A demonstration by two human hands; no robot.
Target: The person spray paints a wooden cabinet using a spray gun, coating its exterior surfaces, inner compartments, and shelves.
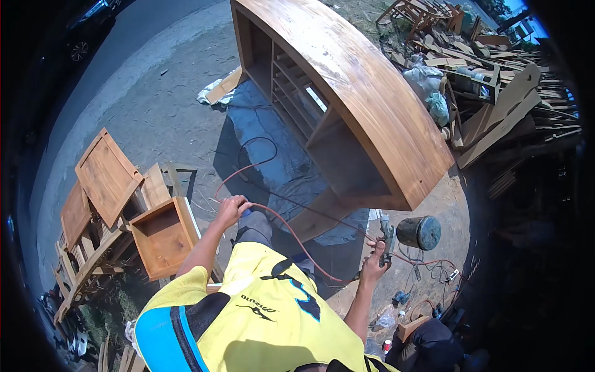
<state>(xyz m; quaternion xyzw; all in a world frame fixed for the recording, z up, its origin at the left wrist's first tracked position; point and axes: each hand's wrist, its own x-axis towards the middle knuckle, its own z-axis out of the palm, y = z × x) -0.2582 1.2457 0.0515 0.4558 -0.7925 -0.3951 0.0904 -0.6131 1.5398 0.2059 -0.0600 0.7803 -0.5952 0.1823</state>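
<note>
My right hand (374, 265) grips a spray gun (387, 234) with a dark round cup (419, 232) on its far side. Its fingers wrap around the handle. In my left hand (232, 209), the fingers are closed on a thin red hose (291, 231), which sags across my front toward the gun. A large brown wooden cabinet (378, 102) stands ahead, its open compartments and slatted section facing left. The gun is just beyond the cabinet's near right corner. Beneath the cabinet's open side lies a pale sheet (263, 130).
On the left, an open wooden drawer (191, 232) and a panelled door (108, 177) rest on a wooden stand. Scrap wood (502, 118) is heaped at the far right. More hose (434, 263) coils on the ground at right. Someone in dark clothing (427, 347) appears low at right.
</note>
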